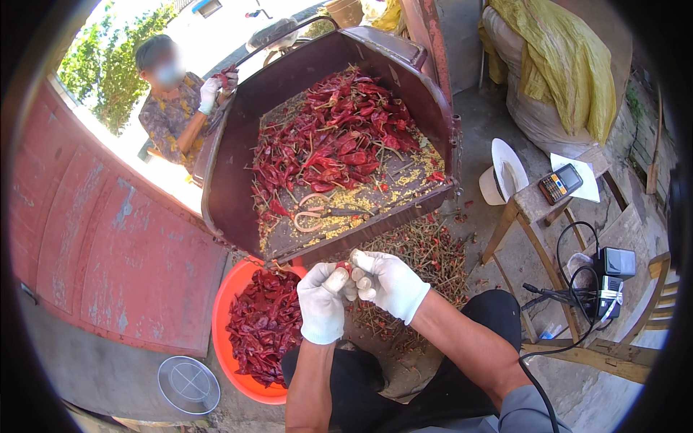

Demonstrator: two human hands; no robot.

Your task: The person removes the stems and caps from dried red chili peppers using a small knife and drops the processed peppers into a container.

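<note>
Both my hands wear white gloves and meet in front of the cart's open edge. My left hand (322, 307) is closed with thumb and fingers around a red dried chili pepper (345, 267), of which only a small part shows. Against it, my right hand (393, 283) pinches at the same pepper; its stem is hidden by the fingers. Beyond them, a heap of dried chili peppers (346, 137) lies in the dark red cart bed (393, 229). Scissors (310, 213) with looped handles rest among yellow seeds there. Below left, an orange basin (222, 328) holds more red peppers.
Cut stems (433, 267) litter the ground under the cart. A co-worker (173, 115) in gloves stands at the cart's left side. To the right are a wooden stool (530, 206) with a handheld device (560, 184), a white hat (505, 173) and black cables (570, 289). A round sieve (189, 385) lies lower left.
</note>
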